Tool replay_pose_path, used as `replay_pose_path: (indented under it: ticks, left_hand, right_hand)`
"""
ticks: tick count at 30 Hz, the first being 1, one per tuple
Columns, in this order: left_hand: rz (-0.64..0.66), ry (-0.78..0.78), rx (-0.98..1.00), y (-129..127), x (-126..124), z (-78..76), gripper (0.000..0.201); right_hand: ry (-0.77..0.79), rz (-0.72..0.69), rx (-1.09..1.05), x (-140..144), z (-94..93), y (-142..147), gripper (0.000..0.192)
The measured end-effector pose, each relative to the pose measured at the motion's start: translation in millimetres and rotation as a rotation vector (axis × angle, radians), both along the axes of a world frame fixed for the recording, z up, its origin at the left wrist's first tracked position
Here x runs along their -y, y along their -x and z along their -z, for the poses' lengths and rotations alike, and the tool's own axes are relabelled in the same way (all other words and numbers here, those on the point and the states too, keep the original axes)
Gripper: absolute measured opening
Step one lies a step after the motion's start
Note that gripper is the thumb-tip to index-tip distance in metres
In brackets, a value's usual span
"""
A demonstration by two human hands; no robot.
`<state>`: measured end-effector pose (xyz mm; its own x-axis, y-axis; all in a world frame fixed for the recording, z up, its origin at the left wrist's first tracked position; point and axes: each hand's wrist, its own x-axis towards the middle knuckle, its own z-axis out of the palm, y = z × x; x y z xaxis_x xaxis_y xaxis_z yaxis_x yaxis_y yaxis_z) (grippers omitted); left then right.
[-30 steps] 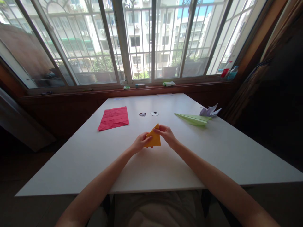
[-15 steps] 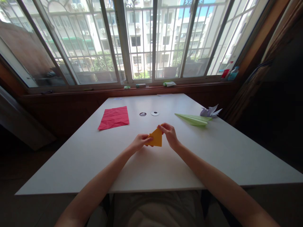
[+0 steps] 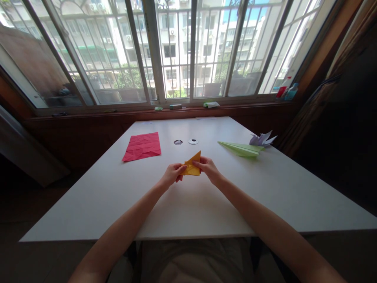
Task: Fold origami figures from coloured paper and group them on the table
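Observation:
A small piece of folded yellow paper (image 3: 193, 169) is held between my two hands, above the middle of the white table (image 3: 200, 212). My left hand (image 3: 173, 173) pinches its left end, thumb on top. On the right edge, my right hand (image 3: 207, 168) grips it with the thumb across the face and the fingers behind. One pointed corner of the paper sticks up beside the right thumb. The far sides of both hands' fingers are hidden by the paper.
A creased red sheet (image 3: 142, 146) lies to the left. On the right are a green paper plane (image 3: 243, 149) and a pale purple folded paper figure (image 3: 262, 139). Two round holes (image 3: 193, 141) sit in the tabletop. Bottles (image 3: 283, 89) stand on the windowsill.
My right hand has shifted from the paper's upper corner down to its right edge. The yellow paper has turned and risen slightly, its top now a sharper point.

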<state>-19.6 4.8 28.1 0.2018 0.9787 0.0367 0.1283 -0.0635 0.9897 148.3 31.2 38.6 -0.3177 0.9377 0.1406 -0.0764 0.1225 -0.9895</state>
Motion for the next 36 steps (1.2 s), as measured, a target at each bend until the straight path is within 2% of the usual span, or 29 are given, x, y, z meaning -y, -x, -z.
replay_pose_path:
  ticks: [3,6,8,11,14,16,18,21,23,29,36]
  left_hand:
    - [0.016,0.025,0.032,1,-2,1.9,0.037]
    - [-0.002,0.093,0.151,6,-4,2.2,0.033]
    - [-0.004,0.162,0.235,10,-4,0.8,0.032]
    - [0.083,0.215,0.301,13,-1,-4.3,0.036]
    - [0.178,0.163,0.319,10,5,-10.8,0.050]
    - [0.188,0.121,0.332,7,10,-14.0,0.056]
    - [0.179,0.098,0.330,4,11,-15.6,0.056]
    - [0.183,0.094,0.303,4,10,-14.7,0.046]
    - [0.183,0.097,0.321,5,9,-12.9,0.042]
    - [0.137,0.112,0.426,8,5,-7.7,0.052]
    - [0.138,0.121,0.498,9,2,-4.5,0.045]
  right_hand:
    - [0.051,-0.030,-0.062,-1,0.3,1,0.027]
    - [0.152,0.048,-0.156,-4,1.2,1,0.028]
    - [0.187,0.124,-0.207,-6,2.4,1,0.036]
    - [0.192,0.148,-0.244,-7,3.8,1,0.057]
    - [0.160,0.114,-0.263,-3,3.5,1,0.077]
    - [0.144,0.079,-0.262,0,2.4,2,0.080]
    - [0.141,0.029,-0.249,3,1.3,4,0.072]
    - [0.123,-0.043,-0.204,4,0.2,5,0.045]
    - [0.102,-0.072,-0.164,3,-0.4,4,0.034]
    - [0.097,-0.149,-0.114,2,-3.4,0,0.035]
    - [0.086,-0.235,-0.093,3,-6.7,-2,0.037]
